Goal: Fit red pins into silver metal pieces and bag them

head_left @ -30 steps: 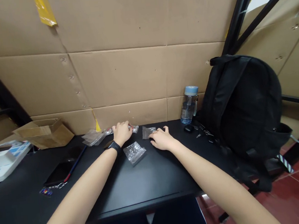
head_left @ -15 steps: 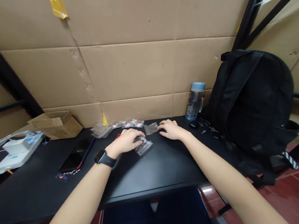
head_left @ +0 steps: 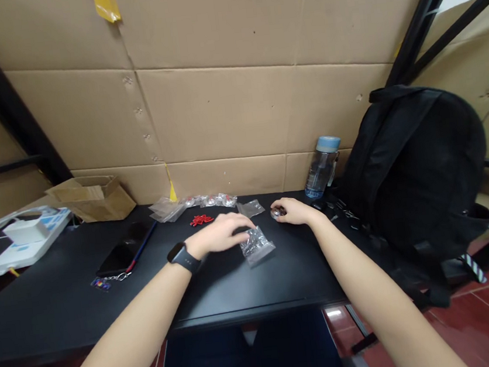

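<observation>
My left hand (head_left: 222, 237), with a black watch on the wrist, pinches the top edge of a small clear plastic bag (head_left: 258, 245) lying on the black desk (head_left: 64, 310). My right hand (head_left: 292, 211) is curled around a small dark round object (head_left: 276, 212) just right of the bag. A little heap of red pieces (head_left: 201, 219) lies behind my left hand. Another clear bag (head_left: 250, 207) and a row of small packets (head_left: 211, 201) sit near the cardboard wall.
A black backpack (head_left: 415, 176) and a blue-capped water bottle (head_left: 322, 166) stand at the right. A dark phone (head_left: 122, 253) with a keychain (head_left: 103, 282), a cardboard box (head_left: 91, 198) and a white device (head_left: 21, 241) lie to the left.
My left hand came back from the far packets to the near clear bag and dragged it rightwards. My right hand moved off the other bag and closed on the small dark object.
</observation>
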`<state>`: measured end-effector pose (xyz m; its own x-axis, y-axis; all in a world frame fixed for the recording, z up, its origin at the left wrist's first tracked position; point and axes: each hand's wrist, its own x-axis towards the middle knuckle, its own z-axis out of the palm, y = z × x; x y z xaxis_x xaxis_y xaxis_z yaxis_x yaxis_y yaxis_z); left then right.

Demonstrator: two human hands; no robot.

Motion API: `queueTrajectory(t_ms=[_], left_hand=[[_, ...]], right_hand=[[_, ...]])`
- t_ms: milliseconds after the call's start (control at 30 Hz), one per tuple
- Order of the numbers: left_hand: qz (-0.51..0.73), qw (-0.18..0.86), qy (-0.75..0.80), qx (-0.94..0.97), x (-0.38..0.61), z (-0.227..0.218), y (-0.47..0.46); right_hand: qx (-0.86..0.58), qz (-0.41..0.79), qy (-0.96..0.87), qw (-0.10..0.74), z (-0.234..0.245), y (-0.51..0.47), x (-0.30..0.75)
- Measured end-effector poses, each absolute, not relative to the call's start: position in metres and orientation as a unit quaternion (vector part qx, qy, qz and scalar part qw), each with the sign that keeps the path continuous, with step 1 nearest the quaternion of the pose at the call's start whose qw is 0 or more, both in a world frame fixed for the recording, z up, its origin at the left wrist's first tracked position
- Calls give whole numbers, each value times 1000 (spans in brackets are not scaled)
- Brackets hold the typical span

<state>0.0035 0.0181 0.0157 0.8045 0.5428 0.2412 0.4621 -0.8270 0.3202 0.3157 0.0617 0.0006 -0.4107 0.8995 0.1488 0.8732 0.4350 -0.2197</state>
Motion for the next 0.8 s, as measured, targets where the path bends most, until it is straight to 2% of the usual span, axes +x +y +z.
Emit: queueTrajectory(t_ms=[133, 200, 333, 567, 800], left_hand=[[195, -8, 445, 874, -41, 6, 57], [184, -39, 494, 849, -59, -5, 73], [163, -39, 512, 842, -67, -20, 84], [173, -56, 494, 850, -49, -19, 74], [248, -33, 490, 835, -38, -19, 70]], right_hand=[[-527, 77, -836, 132, 1, 61, 314], [-526, 93, -834, 139, 1, 61, 314], [-518, 121, -834, 146, 0, 61, 315], [-520, 141, -829, 153, 4, 59, 318], [-518, 159, -828, 143, 9, 59, 319]])
